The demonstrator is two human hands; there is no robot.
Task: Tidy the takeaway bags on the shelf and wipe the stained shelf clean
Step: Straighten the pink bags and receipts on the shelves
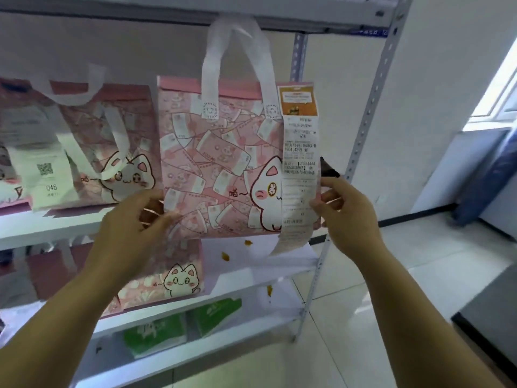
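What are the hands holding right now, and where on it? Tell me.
Both hands hold the pink cat bag by its lower side edges: the left hand at the bottom-left edge, the right hand at the right edge beside the receipt.

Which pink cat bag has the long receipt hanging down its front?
The right-hand bag, held between both hands; its receipt hangs past the bottom edge. The others lack such a strip.

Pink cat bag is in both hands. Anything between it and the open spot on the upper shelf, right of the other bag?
Nothing visible blocks it. The left hand and right hand hold the pink cat bag by its lower sides in front of that shelf, beside the neighbouring bag. Its long receipt dangles off the right edge. The spot behind it is hidden.
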